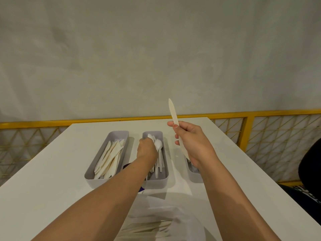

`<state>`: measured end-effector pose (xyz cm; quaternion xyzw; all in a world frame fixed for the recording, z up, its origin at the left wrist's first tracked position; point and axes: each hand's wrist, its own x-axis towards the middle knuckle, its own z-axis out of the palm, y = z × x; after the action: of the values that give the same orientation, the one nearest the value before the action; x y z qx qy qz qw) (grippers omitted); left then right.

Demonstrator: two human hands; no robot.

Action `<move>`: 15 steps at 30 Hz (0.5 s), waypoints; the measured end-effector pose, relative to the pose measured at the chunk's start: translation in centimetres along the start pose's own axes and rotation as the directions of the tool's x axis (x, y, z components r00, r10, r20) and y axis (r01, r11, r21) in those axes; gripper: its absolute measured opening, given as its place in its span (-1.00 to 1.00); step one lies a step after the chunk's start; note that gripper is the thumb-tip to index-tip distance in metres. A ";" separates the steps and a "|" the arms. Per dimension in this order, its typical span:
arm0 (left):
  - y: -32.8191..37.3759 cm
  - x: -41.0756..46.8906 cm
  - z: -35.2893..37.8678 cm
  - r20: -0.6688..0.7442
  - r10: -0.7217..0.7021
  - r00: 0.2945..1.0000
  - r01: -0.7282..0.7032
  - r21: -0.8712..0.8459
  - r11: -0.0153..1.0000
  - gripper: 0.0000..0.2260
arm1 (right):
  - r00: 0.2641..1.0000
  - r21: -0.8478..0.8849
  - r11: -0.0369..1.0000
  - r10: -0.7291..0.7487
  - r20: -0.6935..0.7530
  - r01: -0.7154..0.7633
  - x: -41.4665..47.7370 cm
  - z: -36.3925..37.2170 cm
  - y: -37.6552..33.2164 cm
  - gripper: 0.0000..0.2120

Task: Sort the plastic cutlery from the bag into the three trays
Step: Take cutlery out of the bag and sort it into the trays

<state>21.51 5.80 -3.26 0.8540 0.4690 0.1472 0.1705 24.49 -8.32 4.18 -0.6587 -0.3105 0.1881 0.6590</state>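
Observation:
Three grey trays stand in a row on the white table (52,171). The left tray (122,134) holds several cream knives (109,157). Over the middle tray (165,174), which holds white spoons, my left hand (146,149) grips a white spoon (157,142). My right hand (191,141) holds a cream plastic knife (172,108) upright, its tip pointing up, above the right tray (193,174), which my arm mostly hides. The clear bag (156,223) with more cutlery lies at the table's near edge.
A yellow rail with wire mesh (271,134) runs behind the table in front of a grey wall. A dark object (311,171) sits at the right edge. Bare tabletop lies left of the trays.

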 end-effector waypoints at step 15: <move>-1.1 1.1 0.3 0.076 0.216 0.974 -0.228 0.274 0.934 -0.57 | 0.999 -0.034 0.999 -0.001 0.045 0.002 -0.1 0.0 0.1 -0.76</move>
<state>21.35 7.21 -3.88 0.9200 0.3818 0.0784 0.0402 24.41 -8.34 4.04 -0.6651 -0.3288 0.1969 0.6408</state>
